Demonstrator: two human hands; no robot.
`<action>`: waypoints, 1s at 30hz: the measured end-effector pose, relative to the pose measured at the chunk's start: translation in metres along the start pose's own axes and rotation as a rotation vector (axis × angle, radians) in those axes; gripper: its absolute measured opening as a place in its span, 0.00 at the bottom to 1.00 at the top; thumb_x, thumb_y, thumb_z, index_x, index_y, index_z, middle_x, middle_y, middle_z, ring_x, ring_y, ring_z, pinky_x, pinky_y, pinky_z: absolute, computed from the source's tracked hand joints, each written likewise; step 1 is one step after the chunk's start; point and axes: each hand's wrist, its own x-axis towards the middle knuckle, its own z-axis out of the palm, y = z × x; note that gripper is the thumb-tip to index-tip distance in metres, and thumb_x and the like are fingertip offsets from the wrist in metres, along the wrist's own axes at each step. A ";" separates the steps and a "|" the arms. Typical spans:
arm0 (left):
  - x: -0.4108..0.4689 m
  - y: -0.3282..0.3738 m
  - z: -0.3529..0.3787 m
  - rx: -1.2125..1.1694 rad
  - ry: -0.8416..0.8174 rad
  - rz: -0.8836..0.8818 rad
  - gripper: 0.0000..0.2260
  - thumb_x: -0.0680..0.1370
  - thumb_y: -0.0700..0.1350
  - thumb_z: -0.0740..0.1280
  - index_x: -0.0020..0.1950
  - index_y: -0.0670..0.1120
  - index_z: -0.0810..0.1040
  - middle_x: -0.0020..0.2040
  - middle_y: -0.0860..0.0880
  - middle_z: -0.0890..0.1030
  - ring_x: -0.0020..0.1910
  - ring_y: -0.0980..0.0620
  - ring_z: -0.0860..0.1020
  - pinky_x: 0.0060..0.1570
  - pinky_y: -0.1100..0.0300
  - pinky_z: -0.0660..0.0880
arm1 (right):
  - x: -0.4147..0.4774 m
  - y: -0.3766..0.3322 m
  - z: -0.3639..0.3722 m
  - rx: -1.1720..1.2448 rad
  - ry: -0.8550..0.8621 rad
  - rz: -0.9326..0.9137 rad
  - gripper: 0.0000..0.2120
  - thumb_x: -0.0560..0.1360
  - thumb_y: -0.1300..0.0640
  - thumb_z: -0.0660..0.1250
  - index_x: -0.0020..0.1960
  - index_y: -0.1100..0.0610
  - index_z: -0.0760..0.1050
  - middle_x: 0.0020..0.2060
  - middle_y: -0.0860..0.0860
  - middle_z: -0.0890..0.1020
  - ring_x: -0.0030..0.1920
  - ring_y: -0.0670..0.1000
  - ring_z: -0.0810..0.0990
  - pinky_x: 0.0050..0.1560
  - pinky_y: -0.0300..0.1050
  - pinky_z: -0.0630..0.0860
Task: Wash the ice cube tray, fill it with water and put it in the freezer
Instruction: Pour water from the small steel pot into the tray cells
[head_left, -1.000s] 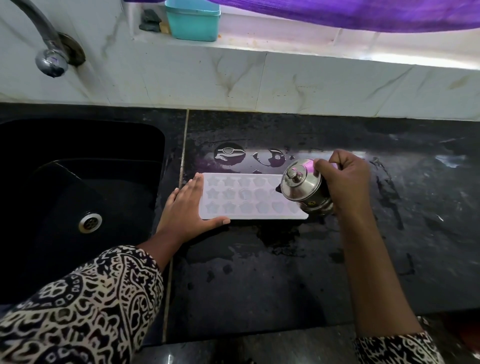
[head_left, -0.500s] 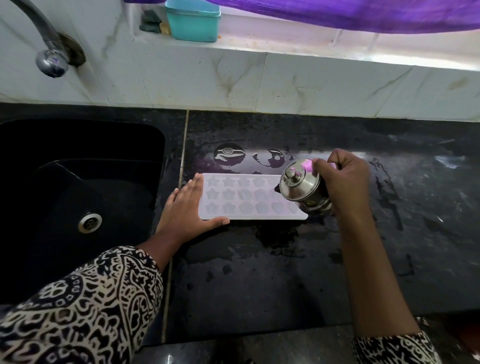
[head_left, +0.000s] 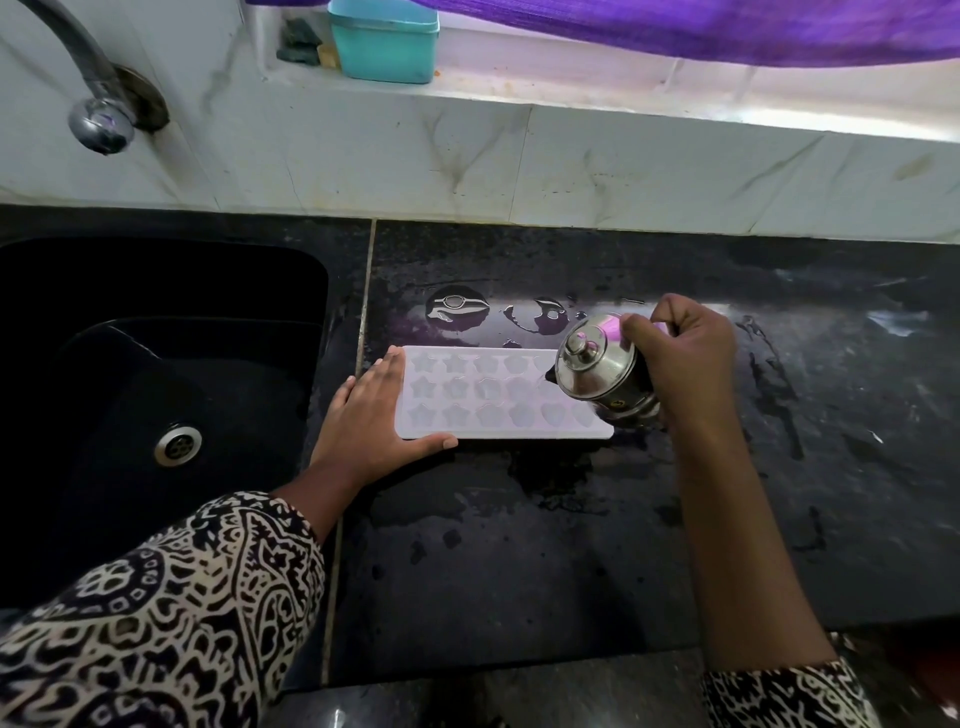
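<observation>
A translucent white ice cube tray (head_left: 483, 397) with star and heart moulds lies flat on the wet black counter (head_left: 519, 545). My left hand (head_left: 371, 421) lies flat against the tray's left end, thumb along its front edge. My right hand (head_left: 680, 361) grips a small steel lidded jug (head_left: 597, 366) and holds it tilted left, its spout over the tray's right end.
A black sink (head_left: 156, 395) with a steel drain lies to the left, with the tap (head_left: 98, 114) above it. A teal box (head_left: 384, 39) stands on the ledge behind. Water puddles (head_left: 457, 309) sit just behind the tray.
The jug has shifted slightly left and tipped a little more over the tray's right end. My left hand stays in place.
</observation>
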 end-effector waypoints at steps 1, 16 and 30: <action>0.000 0.000 0.000 0.004 0.001 -0.001 0.58 0.60 0.83 0.50 0.80 0.49 0.44 0.81 0.51 0.50 0.78 0.53 0.52 0.75 0.52 0.47 | 0.000 0.000 0.000 0.009 0.001 0.002 0.14 0.60 0.52 0.69 0.27 0.52 0.63 0.25 0.52 0.66 0.29 0.51 0.63 0.32 0.44 0.65; 0.000 -0.001 0.001 0.000 0.003 -0.001 0.59 0.59 0.84 0.49 0.80 0.49 0.44 0.81 0.51 0.50 0.78 0.54 0.52 0.75 0.51 0.48 | 0.000 -0.001 -0.001 0.045 0.001 -0.018 0.15 0.62 0.55 0.69 0.28 0.52 0.62 0.25 0.51 0.66 0.29 0.50 0.63 0.32 0.42 0.64; 0.001 -0.001 0.001 0.004 -0.004 -0.004 0.60 0.58 0.85 0.47 0.80 0.49 0.43 0.81 0.51 0.50 0.78 0.54 0.52 0.75 0.52 0.48 | 0.004 0.008 -0.005 0.418 0.092 0.205 0.20 0.68 0.66 0.67 0.21 0.52 0.67 0.21 0.46 0.71 0.24 0.45 0.65 0.27 0.35 0.68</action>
